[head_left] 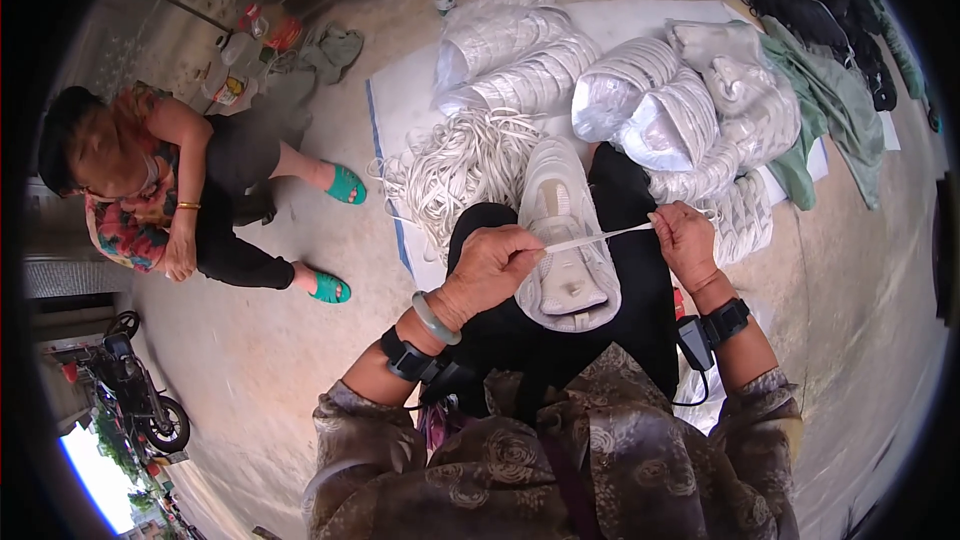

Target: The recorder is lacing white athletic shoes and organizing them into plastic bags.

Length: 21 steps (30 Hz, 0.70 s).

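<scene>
Across my lap lies a white shoe upper (568, 285), its opening towards me and its toe pointing away. A flat white shoelace (600, 238) is stretched over it between my two hands. My left hand (492, 262) pinches one end beside the shoe's left edge. To the right of the shoe, my right hand (686, 240) pinches the other end between thumb and finger. Just beyond my left knee sits a loose heap of white shoelaces (465, 175). Whether the lace passes through any eyelet cannot be made out.
Bundles of nested white shoe uppers (520, 70) in clear plastic lie on a white sheet (395, 100) ahead. Green cloth (825, 90) lies at the far right. A person in green slippers (345, 183) sits at the left. A motorcycle (130, 390) stands at the lower left.
</scene>
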Motion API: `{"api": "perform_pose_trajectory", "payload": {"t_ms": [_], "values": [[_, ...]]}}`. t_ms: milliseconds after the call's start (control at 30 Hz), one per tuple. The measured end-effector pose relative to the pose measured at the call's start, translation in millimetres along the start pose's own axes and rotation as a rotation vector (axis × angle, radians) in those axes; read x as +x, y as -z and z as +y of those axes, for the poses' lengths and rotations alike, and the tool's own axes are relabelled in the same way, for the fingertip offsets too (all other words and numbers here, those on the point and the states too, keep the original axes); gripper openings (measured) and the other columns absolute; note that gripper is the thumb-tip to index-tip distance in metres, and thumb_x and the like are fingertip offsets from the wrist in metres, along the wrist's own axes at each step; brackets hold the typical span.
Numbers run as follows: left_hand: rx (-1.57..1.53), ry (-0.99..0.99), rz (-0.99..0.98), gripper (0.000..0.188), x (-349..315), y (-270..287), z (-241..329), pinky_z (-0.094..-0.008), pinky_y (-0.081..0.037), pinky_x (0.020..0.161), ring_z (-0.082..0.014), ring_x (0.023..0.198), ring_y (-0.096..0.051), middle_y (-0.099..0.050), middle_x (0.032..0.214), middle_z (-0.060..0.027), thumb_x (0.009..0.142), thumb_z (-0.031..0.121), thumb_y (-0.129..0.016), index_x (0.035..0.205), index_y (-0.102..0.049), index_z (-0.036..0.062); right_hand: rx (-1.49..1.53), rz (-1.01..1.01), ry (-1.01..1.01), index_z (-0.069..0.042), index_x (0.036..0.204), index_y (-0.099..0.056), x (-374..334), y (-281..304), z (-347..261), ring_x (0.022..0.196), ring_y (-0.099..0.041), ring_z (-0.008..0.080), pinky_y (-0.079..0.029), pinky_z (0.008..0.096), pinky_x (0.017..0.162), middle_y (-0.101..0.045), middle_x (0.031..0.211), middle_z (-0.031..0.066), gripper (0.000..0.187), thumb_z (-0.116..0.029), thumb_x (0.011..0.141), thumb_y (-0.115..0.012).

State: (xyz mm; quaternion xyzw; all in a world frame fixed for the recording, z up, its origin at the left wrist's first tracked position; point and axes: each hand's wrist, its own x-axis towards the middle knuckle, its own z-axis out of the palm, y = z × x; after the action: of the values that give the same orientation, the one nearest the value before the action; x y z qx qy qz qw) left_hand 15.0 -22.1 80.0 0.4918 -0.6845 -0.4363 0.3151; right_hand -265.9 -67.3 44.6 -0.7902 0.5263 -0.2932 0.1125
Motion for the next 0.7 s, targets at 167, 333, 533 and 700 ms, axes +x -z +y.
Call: {"api": "perform_pose_trajectory", "payload": {"t_ms": [167, 333, 533, 700], "values": [[0.178, -0.185, 0.088, 0.005, 14.5, -12.6, 6.1, -0.031, -0.041, 0.054, -0.0238, 0.058, -0.054, -0.053, 0.064, -0.0078, 0.075, 0.002, -0.064, 0.077, -0.06, 0.0041, 0.413, -0.126, 0.159, -0.003, 0.092, -0.061, 14.4, -11.7, -41.8, 0.086, -0.055, 0.031, -0.045, 0.037, 0.077, -0.059, 0.091, 0.0116, 0.02, -0.007, 0.074, -0.064], [0.354, -0.274, 0.14, 0.007, 23.3, -17.4, 8.2, -0.036, -0.041, 0.06, -0.0273, 0.06, -0.055, -0.054, 0.064, -0.0062, 0.072, 0.004, -0.064, 0.076, -0.059, 0.0065, 0.818, -0.391, -0.035, -0.001, 0.095, -0.06, 22.5, -14.4, -70.4, 0.073, -0.059, 0.0285, -0.048, 0.0316, 0.069, -0.06, 0.083, 0.0117, 0.021, -0.008, 0.075, -0.064], [0.466, -0.282, 0.198, 0.013, 22.6, -19.8, -3.7, -0.0359, -0.042, 0.063, -0.0283, 0.063, -0.055, -0.055, 0.07, -0.008, 0.069, 0.005, -0.065, 0.079, -0.058, 0.0057, 0.627, -0.42, 0.042, -0.006, 0.085, -0.06, 28.5, -24.4, -60.5, 0.066, -0.058, 0.0292, -0.047, 0.0316, 0.057, -0.06, 0.077, 0.01, 0.011, -0.005, 0.075, -0.06], [0.216, 0.072, 0.184, 0.017, 28.1, -16.6, -20.9, -0.0314, -0.044, 0.054, -0.0218, 0.057, -0.052, -0.052, 0.07, -0.0086, 0.067, 0.005, -0.069, 0.078, -0.056, 0.0043, 0.4, -0.284, 0.057, -0.004, 0.081, -0.058, 28.1, -34.0, -56.2, 0.063, -0.058, 0.0289, -0.046, 0.0334, 0.056, -0.056, 0.071, 0.0103, 0.009, 0.001, 0.074, -0.057]]}}
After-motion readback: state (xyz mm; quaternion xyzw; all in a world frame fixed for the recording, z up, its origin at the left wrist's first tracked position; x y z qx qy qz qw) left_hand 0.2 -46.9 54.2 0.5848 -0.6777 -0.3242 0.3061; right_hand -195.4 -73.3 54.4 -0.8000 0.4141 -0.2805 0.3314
